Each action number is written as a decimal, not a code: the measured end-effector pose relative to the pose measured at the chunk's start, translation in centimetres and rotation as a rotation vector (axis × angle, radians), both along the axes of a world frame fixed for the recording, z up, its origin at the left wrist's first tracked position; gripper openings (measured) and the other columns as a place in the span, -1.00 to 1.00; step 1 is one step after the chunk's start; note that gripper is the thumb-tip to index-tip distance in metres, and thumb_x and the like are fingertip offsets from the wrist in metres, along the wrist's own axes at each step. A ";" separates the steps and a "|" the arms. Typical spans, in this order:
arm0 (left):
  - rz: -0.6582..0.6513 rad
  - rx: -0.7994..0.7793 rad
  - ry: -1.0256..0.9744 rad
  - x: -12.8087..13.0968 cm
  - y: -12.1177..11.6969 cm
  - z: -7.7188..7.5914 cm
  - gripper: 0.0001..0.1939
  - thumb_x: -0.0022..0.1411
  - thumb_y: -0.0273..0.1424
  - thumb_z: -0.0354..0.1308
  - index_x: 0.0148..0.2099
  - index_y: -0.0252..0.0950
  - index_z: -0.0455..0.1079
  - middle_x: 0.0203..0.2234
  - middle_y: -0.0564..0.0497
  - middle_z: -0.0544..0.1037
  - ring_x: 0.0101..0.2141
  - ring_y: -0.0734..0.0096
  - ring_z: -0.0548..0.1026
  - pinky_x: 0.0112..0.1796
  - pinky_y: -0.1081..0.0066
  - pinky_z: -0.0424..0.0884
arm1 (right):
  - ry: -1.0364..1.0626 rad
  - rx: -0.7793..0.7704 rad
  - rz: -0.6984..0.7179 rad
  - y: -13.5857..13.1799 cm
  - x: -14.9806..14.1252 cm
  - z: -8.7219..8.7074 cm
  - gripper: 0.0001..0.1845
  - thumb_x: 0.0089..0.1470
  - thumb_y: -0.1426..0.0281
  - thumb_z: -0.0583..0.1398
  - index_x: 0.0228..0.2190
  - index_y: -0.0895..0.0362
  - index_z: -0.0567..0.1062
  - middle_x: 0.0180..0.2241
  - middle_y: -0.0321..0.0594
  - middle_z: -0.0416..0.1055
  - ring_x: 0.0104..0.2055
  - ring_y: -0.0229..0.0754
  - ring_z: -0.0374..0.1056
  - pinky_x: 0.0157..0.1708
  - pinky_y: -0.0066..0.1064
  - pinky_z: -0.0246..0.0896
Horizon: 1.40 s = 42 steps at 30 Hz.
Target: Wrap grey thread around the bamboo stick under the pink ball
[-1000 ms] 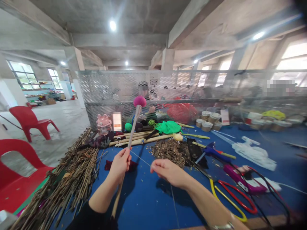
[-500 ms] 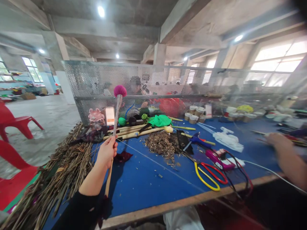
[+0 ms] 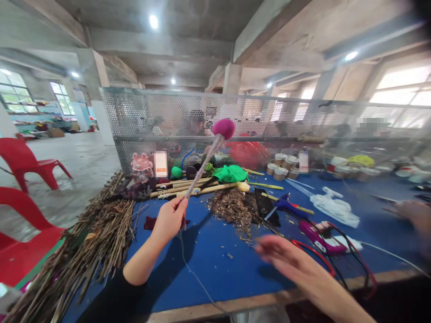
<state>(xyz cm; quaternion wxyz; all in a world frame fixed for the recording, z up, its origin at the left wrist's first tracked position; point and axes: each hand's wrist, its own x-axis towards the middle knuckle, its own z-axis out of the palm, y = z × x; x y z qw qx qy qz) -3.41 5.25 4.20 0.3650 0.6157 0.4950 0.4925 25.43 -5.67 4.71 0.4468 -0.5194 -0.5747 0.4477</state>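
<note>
My left hand (image 3: 170,217) is closed around a pale, wrapped stick (image 3: 204,169), which tilts up and to the right. A round magenta ball (image 3: 224,129) tops it. Below that hand, a thin white thread (image 3: 188,264) runs down to the table's front edge. Dark red cloth (image 3: 153,223) lies behind the hand. My right hand (image 3: 286,260) is above the table, fingers stretched out to the left and slightly blurred, with nothing visible in them. It partly covers the large scissors, whose red handle (image 3: 314,253) shows beside it.
Dry twigs (image 3: 97,242) are heaped at the left. Brown scraps (image 3: 232,208), poles (image 3: 185,187) and green cloth (image 3: 230,173) lie farther back. A purple device (image 3: 319,240) with cords sits right, near a co-worker's hand (image 3: 409,211). Perforated metal mesh (image 3: 134,116) stands behind.
The stick has tilted right, and my left hand has moved right with it. My right hand has come into view over the scissors. The thread now hangs below my left hand.
</note>
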 end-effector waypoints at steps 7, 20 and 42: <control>-0.032 0.148 0.176 0.5 -1.4 2.4 -0.66 0.21 -0.26 -0.03 -0.08 -0.23 0.46 -0.45 0.02 0.53 -0.47 0.36 0.40 -0.46 0.46 0.26 | 0.608 -0.057 0.465 12.0 -14.3 0.9 -0.23 -0.46 0.65 0.13 -0.09 -0.02 0.25 -0.11 -0.27 0.36 -0.11 -0.21 0.34 -0.19 -0.38 0.26; -0.110 -0.256 -0.567 2.5 -0.9 2.1 -0.72 -0.01 -0.29 0.19 -0.26 -0.27 0.24 -0.72 0.24 0.28 -0.79 0.71 0.01 -0.74 0.61 -0.10 | 0.360 0.067 0.311 12.5 -13.2 1.1 -0.71 -0.18 0.25 0.31 -0.55 0.20 0.39 -0.64 -0.39 0.27 -0.61 -0.42 0.06 -0.61 -0.53 -0.08; -0.217 -0.199 -0.355 4.3 -1.0 0.3 -0.60 0.05 -0.04 0.11 -0.43 -0.32 0.29 -0.68 0.11 0.39 -0.74 0.65 0.17 -0.71 0.57 0.06 | 0.450 0.000 0.382 13.1 -11.2 0.5 -0.65 -0.24 0.22 0.34 -0.44 0.21 0.45 -0.72 -0.43 0.21 -0.69 -0.40 0.09 -0.66 -0.53 -0.07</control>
